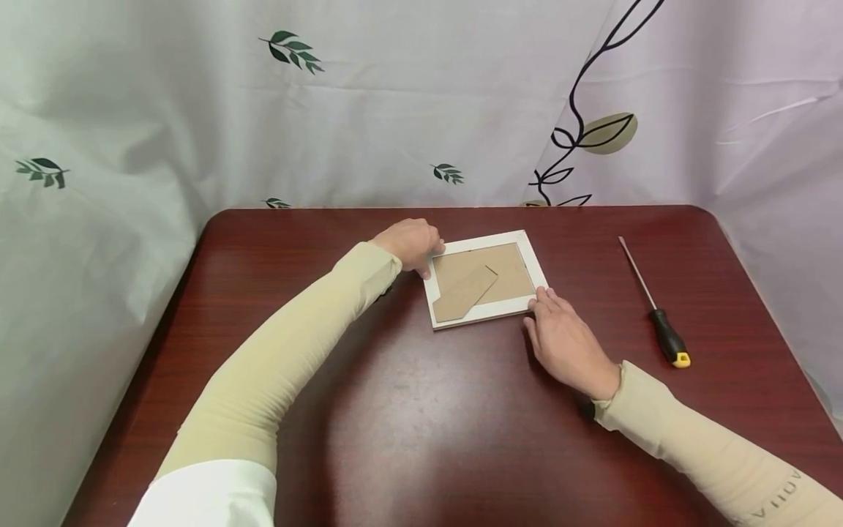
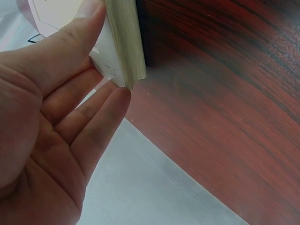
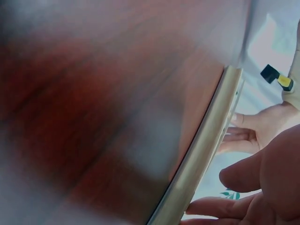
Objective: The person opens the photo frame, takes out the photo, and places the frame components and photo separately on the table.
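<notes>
A white picture frame lies back side up on the table, turned slightly, with its brown backing board and angled easel stand showing. At its far left corner my left hand grips the edge between thumb and fingers. In the left wrist view the thumb lies along the frame's side and the fingers reach round the corner. My right hand touches the near right corner with nearly straight fingers. In the right wrist view its thumb stands apart from the frame's edge.
A screwdriver with a black and yellow handle lies at the right of the dark red table, its shaft pointing away. Behind the table's far edge hangs a pale curtain with leaf patterns.
</notes>
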The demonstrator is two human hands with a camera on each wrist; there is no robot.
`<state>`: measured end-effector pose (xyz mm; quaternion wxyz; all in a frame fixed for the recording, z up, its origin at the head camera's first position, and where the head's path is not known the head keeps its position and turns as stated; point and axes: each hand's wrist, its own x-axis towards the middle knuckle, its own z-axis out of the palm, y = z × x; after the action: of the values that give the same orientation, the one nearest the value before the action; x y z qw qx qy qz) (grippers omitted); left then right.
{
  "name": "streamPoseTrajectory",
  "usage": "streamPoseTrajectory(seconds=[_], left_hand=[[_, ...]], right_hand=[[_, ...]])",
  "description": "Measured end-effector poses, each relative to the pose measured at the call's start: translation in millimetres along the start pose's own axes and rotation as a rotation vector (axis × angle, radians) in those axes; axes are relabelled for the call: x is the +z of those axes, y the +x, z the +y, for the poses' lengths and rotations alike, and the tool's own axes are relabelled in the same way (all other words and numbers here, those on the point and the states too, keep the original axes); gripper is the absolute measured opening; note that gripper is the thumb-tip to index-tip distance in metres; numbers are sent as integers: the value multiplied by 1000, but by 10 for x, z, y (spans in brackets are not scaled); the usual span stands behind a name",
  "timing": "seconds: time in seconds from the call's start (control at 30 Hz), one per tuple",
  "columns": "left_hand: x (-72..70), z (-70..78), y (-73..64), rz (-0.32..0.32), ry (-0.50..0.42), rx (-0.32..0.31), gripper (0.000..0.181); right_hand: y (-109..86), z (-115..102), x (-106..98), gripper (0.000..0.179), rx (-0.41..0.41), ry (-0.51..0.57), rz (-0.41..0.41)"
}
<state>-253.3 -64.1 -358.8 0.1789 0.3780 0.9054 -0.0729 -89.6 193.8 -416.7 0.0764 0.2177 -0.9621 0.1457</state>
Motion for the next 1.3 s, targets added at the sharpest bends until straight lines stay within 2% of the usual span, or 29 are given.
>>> streamPoseTrajectory(seconds=[0.5, 1.03, 1.3], left_hand=[[8, 25, -8, 16, -8, 2, 24], [-7, 48, -34, 56, -58, -13, 21], [0, 52, -24, 66, -34, -9, 21]], right_hand=[[2, -2, 7, 28, 18, 14, 16], [10, 9, -14, 31, 38, 39, -26], [20, 34, -21, 31, 56, 47, -36]])
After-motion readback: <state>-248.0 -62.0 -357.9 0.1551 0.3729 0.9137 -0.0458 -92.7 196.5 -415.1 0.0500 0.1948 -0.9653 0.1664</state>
